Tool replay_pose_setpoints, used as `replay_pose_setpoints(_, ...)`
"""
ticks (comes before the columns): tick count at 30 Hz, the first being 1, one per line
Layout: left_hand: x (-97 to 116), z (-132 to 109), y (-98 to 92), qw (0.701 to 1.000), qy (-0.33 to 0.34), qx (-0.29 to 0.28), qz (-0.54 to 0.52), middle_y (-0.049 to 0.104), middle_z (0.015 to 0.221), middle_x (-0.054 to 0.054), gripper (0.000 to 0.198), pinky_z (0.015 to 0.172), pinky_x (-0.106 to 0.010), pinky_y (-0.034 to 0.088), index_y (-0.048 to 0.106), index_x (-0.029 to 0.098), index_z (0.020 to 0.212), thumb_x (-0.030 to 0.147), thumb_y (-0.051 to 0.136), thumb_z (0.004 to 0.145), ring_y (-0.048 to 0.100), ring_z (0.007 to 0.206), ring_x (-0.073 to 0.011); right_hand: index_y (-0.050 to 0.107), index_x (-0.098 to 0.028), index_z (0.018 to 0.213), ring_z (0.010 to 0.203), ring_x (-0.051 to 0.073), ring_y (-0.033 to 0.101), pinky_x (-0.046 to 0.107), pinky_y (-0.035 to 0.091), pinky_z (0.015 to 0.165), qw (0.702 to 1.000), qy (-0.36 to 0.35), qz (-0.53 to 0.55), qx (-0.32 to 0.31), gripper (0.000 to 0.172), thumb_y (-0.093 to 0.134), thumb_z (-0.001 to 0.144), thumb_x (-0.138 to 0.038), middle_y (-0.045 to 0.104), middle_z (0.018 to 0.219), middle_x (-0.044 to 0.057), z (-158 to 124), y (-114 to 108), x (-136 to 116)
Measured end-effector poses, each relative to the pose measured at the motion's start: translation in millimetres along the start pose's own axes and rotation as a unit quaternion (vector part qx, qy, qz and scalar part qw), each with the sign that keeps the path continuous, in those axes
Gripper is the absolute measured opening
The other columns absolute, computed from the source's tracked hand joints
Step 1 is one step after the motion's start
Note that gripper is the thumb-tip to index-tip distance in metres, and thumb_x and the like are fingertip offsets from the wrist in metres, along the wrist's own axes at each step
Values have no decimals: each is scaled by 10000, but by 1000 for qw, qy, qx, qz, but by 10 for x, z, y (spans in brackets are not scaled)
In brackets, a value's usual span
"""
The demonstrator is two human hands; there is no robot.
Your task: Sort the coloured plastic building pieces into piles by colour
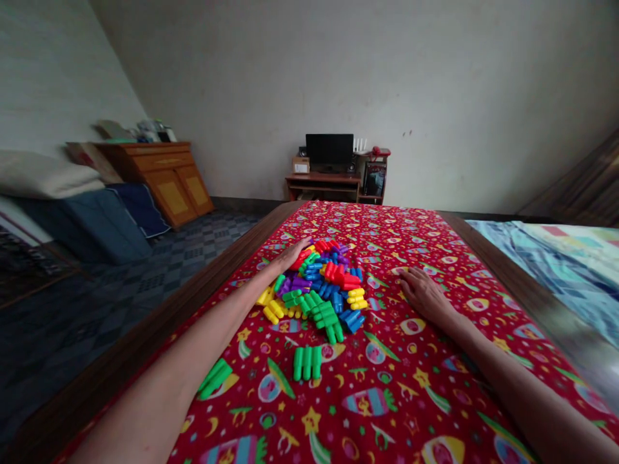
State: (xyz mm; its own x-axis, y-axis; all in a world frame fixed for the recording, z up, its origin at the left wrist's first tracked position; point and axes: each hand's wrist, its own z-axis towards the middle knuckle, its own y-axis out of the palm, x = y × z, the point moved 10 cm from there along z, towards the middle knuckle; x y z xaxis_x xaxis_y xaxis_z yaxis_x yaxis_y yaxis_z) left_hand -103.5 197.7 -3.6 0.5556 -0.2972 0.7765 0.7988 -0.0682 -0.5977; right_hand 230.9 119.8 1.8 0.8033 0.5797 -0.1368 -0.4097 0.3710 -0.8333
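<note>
A heap of plastic building blocks (322, 282) in red, blue, green, yellow and purple lies on a red patterned cloth (387, 386). My left hand (293, 254) rests flat against the heap's far left edge, fingers touching red and green pieces. My right hand (422, 290) lies palm down on the cloth to the right of the heap, apart from it, holding nothing. One green block (307, 362) lies alone nearer to me. Another green block (215, 377) sits beside my left forearm.
The cloth covers a long wooden table (159, 328). A bed with a blue checked sheet (561, 258) runs along the right. A desk with a monitor (329, 151) stands at the far wall. A wooden cabinet (167, 177) and folded bedding stand at the left.
</note>
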Motion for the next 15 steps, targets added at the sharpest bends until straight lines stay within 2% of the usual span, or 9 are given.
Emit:
replay_pose_setpoints(4, 449, 129, 578, 995, 66, -71, -17, 476, 1489, -94, 710, 1189, -403, 267, 473, 173, 1409, 647, 337, 898, 375, 1411, -278, 647, -151, 1039, 916, 253, 608, 391, 492, 878, 1000, 5, 21, 9, 316, 367, 956, -272, 657, 947, 135, 8, -26, -26)
replay_pose_setpoints(8, 1028, 143, 1258, 973, 151, -171, -35, 452, 1509, -87, 691, 1195, -371, 251, 470, 153, 1412, 611, 243, 946, 357, 1423, -255, 647, -170, 1069, 923, 242, 628, 388, 500, 867, 995, 15, 88, 49, 312, 376, 934, -247, 685, 969, 122, -33, -101, 62)
replay_pose_setpoints(10, 1239, 162, 1408, 961, 184, -204, -29, 471, 1497, -72, 662, 1184, -367, 275, 487, 168, 1402, 578, 209, 962, 374, 1415, -241, 653, -181, 1076, 949, 253, 632, 408, 498, 884, 991, 24, 111, 69, 308, 404, 910, -253, 693, 983, 120, -53, -137, 111)
replay_pose_setpoints(11, 1277, 215, 1373, 963, 186, -193, -13, 490, 1482, -67, 644, 1179, -371, 287, 503, 177, 1390, 562, 206, 967, 387, 1407, -237, 660, -184, 1070, 962, 259, 632, 416, 495, 895, 990, 29, 115, 73, 305, 422, 894, -257, 695, 988, 121, -57, -144, 132)
replay_pose_setpoints(12, 1255, 303, 1252, 972, 173, -156, 13, 517, 1460, -63, 625, 1176, -377, 292, 524, 188, 1372, 549, 208, 970, 402, 1398, -234, 668, -185, 1060, 969, 264, 631, 419, 492, 904, 990, 36, 114, 72, 302, 436, 879, -254, 697, 985, 122, -57, -142, 148)
replay_pose_setpoints(13, 1179, 408, 1053, 984, 146, -96, 47, 548, 1431, -68, 608, 1179, -389, 285, 546, 190, 1348, 540, 222, 971, 411, 1392, -235, 674, -185, 1050, 965, 265, 631, 418, 490, 907, 990, 44, 112, 68, 300, 447, 864, -247, 698, 975, 121, -54, -132, 163)
replay_pose_setpoints(15, 882, 570, 527, 990, 43, 52, 125, 608, 1365, -64, 585, 1180, -403, 281, 579, 203, 1305, 527, 225, 970, 440, 1367, -227, 678, -184, 1053, 955, 261, 631, 413, 486, 915, 991, 55, 110, 58, 307, 461, 840, -228, 698, 959, 118, -39, -109, 181)
